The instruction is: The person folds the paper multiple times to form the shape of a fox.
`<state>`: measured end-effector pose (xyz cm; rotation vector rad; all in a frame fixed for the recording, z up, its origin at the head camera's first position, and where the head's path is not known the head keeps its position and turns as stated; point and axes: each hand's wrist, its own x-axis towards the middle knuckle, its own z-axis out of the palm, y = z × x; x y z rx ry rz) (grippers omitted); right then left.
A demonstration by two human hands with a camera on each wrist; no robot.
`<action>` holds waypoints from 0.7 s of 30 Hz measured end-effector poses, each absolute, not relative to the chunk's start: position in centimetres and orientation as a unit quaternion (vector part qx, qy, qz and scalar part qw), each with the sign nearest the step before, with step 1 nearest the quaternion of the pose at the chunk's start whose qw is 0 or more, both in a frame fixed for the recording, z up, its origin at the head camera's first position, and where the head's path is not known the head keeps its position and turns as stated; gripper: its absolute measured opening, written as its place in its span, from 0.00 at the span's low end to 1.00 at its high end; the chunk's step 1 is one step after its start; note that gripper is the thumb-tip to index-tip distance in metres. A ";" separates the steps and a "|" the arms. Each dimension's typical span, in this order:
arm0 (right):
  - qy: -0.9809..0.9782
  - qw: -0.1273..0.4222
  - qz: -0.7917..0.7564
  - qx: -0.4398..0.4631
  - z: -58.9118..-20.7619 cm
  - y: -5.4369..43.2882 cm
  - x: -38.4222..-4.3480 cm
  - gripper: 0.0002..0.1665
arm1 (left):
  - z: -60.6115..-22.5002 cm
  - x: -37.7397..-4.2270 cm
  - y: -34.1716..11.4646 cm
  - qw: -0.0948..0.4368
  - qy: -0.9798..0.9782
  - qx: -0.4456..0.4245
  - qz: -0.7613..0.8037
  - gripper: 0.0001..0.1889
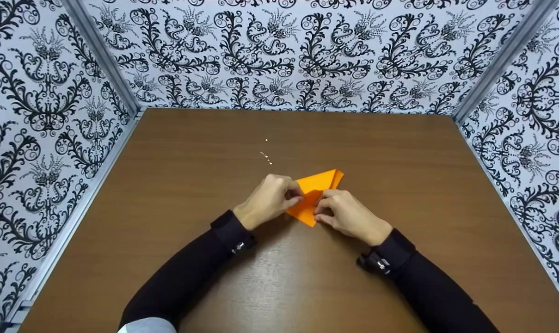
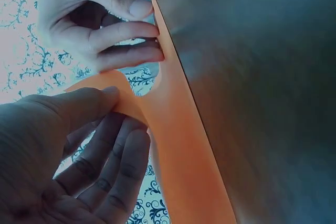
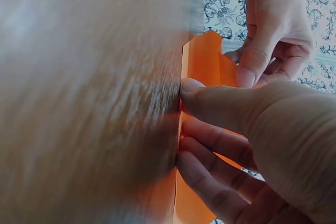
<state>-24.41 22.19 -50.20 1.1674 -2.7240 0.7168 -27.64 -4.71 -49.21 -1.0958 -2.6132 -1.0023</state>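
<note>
A folded sheet of orange paper (image 1: 317,181) lies on the table, its upper tip pointing to the far right in the head view. My left hand (image 1: 275,196) pinches a raised flap of it between thumb and fingers; in the left wrist view this flap (image 2: 131,98) curves up from the flat part. On the right edge of the paper my right hand (image 1: 348,213) holds low, fingers curled. The right wrist view has the right thumb (image 3: 210,99) and fingertips at the paper's edge, down against the tabletop.
The brown wooden table (image 1: 191,152) is bordered by patterned black-and-white walls (image 1: 270,51) at the back and sides. Several tiny bright specks (image 1: 266,157) show on the tabletop beyond the left hand. Small dark cameras are strapped to both wrists.
</note>
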 end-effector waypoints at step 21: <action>-0.916 0.078 0.197 0.340 -50.1 22.0 -23.8 0.07 | -49.1 -25.5 -3.7 0.081 -0.900 -0.375 -0.208 0.06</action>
